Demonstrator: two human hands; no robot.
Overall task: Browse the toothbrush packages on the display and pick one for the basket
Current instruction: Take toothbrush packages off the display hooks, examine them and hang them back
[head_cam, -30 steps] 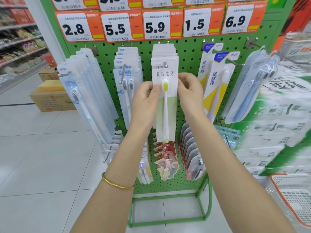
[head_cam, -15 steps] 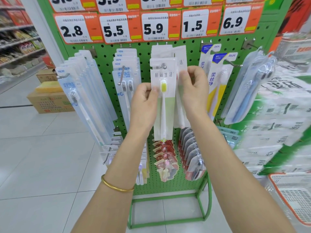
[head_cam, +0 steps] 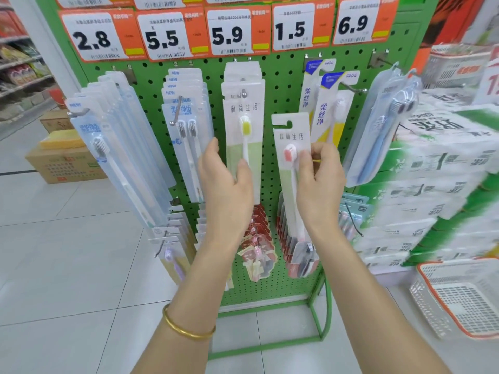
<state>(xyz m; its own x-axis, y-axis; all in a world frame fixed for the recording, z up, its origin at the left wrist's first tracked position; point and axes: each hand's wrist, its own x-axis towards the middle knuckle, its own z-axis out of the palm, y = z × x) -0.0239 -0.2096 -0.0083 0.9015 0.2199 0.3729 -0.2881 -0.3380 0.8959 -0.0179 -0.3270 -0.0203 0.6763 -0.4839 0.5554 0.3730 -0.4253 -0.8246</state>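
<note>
A green pegboard display [head_cam: 280, 85] carries hooks of toothbrush packages. My right hand [head_cam: 320, 182] pinches a white-and-green package with a pink-headed toothbrush [head_cam: 290, 147], off its hook and tilted in front of the board. On the middle hook under the 5.9 tag hangs the matching package with a yellow-headed brush [head_cam: 244, 130]. My left hand [head_cam: 226, 184] is beside it with fingers apart, the thumb resting on its front. A white basket with an orange rim [head_cam: 459, 300] sits on the floor at the lower right.
Other toothbrush packs hang to the left [head_cam: 113, 147] and right [head_cam: 383, 125]. Small red packs [head_cam: 259, 233] fill the lower hooks. Stacked tissue packs [head_cam: 442, 179] stand right of the display. Cardboard boxes [head_cam: 64, 163] sit on the floor at the left.
My right hand has pulled the pink-brush package from behind the front one, off the hook, and down to the right. My left hand has loosened its hold on the yellow-brush package and dropped lower.
</note>
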